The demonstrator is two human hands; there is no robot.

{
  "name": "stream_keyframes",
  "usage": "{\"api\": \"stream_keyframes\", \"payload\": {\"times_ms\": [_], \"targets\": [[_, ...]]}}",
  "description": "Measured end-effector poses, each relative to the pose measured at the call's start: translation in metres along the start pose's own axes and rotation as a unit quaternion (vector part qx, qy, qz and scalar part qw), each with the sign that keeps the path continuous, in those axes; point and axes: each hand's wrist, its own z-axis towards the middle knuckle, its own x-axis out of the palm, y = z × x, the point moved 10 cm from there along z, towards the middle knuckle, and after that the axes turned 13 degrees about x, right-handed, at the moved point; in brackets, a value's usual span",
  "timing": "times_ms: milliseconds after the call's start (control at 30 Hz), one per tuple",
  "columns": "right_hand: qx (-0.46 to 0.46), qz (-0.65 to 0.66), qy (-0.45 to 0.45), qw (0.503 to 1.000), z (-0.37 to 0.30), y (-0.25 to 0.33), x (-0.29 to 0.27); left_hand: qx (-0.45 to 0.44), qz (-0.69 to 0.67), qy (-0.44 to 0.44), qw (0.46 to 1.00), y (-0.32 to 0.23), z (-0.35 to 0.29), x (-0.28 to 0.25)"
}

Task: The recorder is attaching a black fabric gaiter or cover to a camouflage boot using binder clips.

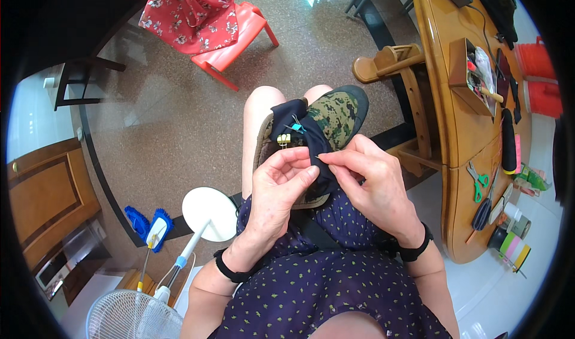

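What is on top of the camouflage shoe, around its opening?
Dark fabric, a blue clip and a yellow clip. The left hand and right hand hide part of the shoe; what is beneath cannot be seen.

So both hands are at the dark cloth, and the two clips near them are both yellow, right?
Not quite: the head view shows one yellow clip and one blue clip. The left hand and right hand are at the dark cloth.
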Motion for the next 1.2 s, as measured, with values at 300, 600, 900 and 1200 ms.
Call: {"api": "stream_keyframes", "payload": {"times_ms": [300, 600, 900, 1200], "targets": [[-0.013, -0.034, -0.001, 0.999, 0.000, 0.004, 0.001, 0.016, 0.012, -0.003, 1.000, -0.001, -0.002, 0.000], [-0.031, -0.086, -0.011, 0.996, 0.000, 0.013, 0.000, 0.073, 0.029, -0.032, 0.996, -0.008, -0.001, 0.003], [-0.053, -0.126, 0.007, 0.991, 0.005, 0.020, 0.001, 0.065, 0.041, -0.028, 0.997, -0.008, -0.002, 0.003], [-0.060, -0.141, 0.019, 0.988, 0.005, 0.020, -0.002, 0.044, 0.044, -0.010, 0.998, -0.001, -0.004, 0.007]]}}
